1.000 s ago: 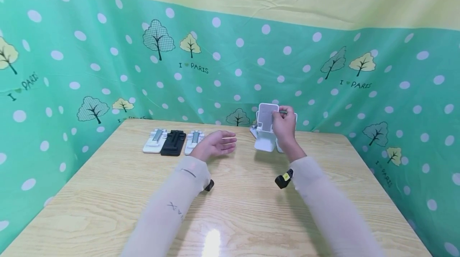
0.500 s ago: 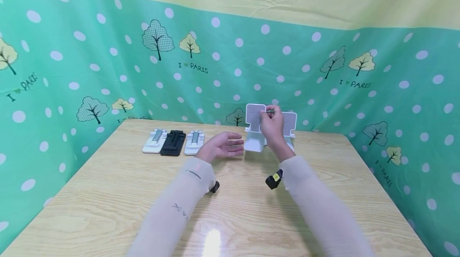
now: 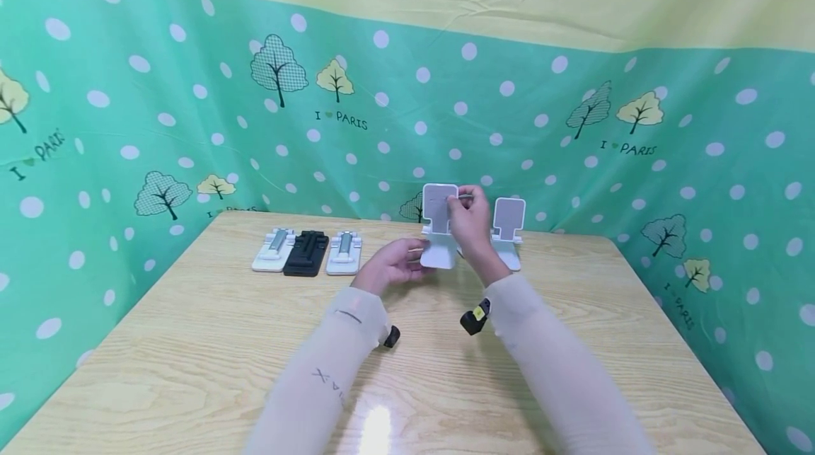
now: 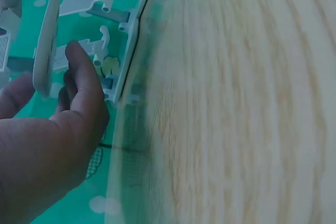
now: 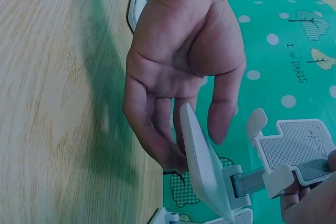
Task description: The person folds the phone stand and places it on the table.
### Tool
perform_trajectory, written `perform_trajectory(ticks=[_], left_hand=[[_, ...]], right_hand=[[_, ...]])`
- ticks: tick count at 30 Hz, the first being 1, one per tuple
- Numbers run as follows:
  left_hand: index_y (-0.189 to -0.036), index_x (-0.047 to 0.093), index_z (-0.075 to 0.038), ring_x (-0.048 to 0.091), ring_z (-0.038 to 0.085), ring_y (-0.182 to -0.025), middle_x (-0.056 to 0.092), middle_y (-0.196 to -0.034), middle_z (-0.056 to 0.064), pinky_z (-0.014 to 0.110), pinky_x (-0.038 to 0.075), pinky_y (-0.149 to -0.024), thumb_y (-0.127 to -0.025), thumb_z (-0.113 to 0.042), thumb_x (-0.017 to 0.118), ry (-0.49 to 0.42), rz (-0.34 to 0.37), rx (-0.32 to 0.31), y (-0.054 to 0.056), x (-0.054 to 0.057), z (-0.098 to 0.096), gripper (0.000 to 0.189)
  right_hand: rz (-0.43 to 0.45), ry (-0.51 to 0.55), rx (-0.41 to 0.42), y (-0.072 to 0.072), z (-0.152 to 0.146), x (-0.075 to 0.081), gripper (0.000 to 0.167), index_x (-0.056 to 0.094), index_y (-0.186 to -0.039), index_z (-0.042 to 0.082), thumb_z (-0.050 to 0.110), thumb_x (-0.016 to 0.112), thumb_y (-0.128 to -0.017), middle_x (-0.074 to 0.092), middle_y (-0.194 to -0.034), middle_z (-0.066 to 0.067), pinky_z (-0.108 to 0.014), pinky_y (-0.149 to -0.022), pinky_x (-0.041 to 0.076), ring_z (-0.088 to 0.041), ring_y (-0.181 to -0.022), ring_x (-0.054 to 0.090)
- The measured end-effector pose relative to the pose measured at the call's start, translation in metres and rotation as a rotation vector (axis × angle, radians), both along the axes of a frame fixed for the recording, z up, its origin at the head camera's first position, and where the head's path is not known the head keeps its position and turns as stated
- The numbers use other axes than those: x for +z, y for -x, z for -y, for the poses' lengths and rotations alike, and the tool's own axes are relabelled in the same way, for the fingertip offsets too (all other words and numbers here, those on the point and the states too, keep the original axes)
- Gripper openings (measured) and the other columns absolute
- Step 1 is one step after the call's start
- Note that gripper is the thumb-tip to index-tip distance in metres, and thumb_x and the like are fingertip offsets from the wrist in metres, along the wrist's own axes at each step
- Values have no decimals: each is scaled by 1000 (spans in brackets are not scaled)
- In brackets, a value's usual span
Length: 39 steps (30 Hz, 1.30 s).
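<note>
My right hand [image 3: 470, 221] pinches a white phone stand [image 3: 439, 209] by the edge of its grey-padded upper plate, holding it unfolded above the back of the table. Around the stand's base [image 4: 47, 45], my left hand [image 3: 391, 264] has its thumb on one side and its fingers on the other. The left wrist view shows gaps beside those fingers; whether the thumb touches the base cannot be told. In the right wrist view the left hand [image 5: 184, 61] reaches round the base, and right-hand fingertips [image 5: 291, 203] lie behind the padded plate.
Another unfolded white phone stand [image 3: 509, 220] stands to the right, and one more is partly hidden behind the right hand. At the back left lie two folded white stands [image 3: 274, 250] [image 3: 344, 253] with a folded black stand [image 3: 307, 253] between them. A green curtain [image 3: 407, 122] hangs behind the table.
My right hand has carried the phone stand leftward, away from the stands at the right. My left hand has moved right, and its fingers now reach the stand's base.
</note>
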<state>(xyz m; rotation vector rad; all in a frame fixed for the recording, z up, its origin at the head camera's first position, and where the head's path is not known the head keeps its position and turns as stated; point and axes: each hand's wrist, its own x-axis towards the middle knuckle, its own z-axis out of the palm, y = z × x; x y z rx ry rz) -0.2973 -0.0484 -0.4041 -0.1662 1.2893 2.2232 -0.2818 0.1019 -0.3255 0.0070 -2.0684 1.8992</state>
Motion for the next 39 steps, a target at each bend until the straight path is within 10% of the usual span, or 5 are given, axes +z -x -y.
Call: perform_trajectory(ticks=[11, 20, 27, 39], left_hand=[[-144, 45, 0, 44, 38, -136, 50, -137, 22, 46, 36, -121, -102, 6, 48, -62, -8, 39, -2, 2, -7, 43], [-148, 45, 2, 47, 37, -130, 47, -144, 25, 43, 44, -115, -100, 7, 49, -45, -39, 88, 0, 6, -4, 49], [-146, 47, 2, 50, 39, -128, 49, -143, 26, 44, 47, -111, -98, 8, 52, -6, -63, 130, 1, 3, -4, 49], [-149, 46, 3, 47, 43, -136, 48, -147, 28, 49, 43, -115, -96, 8, 56, -43, -66, 161, -4, -3, -2, 54]], right_hand=[[-27, -151, 23, 4, 1, 4, 26, 54, -125, 3, 9, 61, -100, 61, -108, -15, -35, -80, 58, -25, -95, 60], [-250, -857, 43, 10, -10, 26, 53, 53, -141, 0, 6, 73, -92, 56, -130, -21, -48, -101, 52, -36, -118, 54], [-309, -1188, 121, 15, -7, 39, 56, 55, -142, 2, 2, 75, -89, 55, -136, -17, -44, -106, 50, -34, -123, 49], [-337, -1293, 149, 20, -5, 36, 53, 58, -136, 0, 4, 78, -87, 59, -127, -15, -39, -102, 51, -30, -114, 51]])
